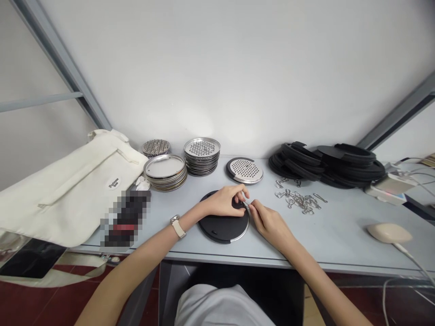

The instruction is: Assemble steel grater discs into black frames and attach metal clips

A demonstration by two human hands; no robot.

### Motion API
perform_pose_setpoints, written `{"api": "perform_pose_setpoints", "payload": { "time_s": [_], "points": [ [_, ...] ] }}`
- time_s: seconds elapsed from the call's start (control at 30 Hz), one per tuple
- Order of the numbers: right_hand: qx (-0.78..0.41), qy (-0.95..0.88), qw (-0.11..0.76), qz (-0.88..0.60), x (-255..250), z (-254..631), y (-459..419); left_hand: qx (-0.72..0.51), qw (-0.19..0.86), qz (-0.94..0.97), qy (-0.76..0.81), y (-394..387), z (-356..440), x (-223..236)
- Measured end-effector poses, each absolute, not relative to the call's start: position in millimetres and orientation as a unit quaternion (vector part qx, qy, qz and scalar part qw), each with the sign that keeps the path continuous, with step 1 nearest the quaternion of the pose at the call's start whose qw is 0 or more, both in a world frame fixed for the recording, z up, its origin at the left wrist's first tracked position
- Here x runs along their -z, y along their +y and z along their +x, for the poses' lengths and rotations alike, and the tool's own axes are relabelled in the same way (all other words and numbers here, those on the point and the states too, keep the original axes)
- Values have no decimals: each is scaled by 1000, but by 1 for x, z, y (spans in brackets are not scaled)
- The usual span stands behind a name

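A round black disc with a metal rim lies on the grey table in front of me. My left hand rests over its far edge, fingers pinched on a small metal clip. My right hand meets it at the disc's right edge, fingertips pinched on the same small clip. A watch sits on my left wrist. A finished-looking disc with a perforated metal plate lies just behind.
Several loose metal clips lie to the right. Stacked black rings stand at the back right, stacks of metal plates and rims at the back left. A cream bag covers the left; a mouse lies right.
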State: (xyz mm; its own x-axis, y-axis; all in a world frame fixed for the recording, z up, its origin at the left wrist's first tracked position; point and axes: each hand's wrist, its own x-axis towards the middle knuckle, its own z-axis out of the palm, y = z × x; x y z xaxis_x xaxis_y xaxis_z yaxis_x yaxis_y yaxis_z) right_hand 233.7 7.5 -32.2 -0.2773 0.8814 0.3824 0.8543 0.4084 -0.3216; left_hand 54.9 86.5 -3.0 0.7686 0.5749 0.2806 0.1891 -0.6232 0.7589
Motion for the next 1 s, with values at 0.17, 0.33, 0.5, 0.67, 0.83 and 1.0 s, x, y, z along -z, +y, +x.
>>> {"api": "perform_pose_setpoints", "payload": {
  "time_s": [0.17, 0.33, 0.5, 0.67, 0.83, 1.0],
  "points": [
    [-32, -796, 256, -547, 32, 234, 7, -260, 370, 864, 221, 87, 55, 4],
    [-34, -797, 254, -547, 34, 234, 8, -257, 367, 865, 227, 86, 55, 2],
    [-39, -789, 257, -556, 32, 235, 7, -261, 375, 862, 218, 86, 56, 4],
    [-36, -789, 257, -557, 31, 237, 7, -262, 371, 868, 200, 87, 56, 5],
    [-67, -809, 230, -536, 29, 235, 7, -266, 332, 882, 204, 86, 55, 4],
    [-82, -806, 220, -543, 27, 234, 6, -260, 312, 886, 224, 84, 56, 3]
  ]
}}
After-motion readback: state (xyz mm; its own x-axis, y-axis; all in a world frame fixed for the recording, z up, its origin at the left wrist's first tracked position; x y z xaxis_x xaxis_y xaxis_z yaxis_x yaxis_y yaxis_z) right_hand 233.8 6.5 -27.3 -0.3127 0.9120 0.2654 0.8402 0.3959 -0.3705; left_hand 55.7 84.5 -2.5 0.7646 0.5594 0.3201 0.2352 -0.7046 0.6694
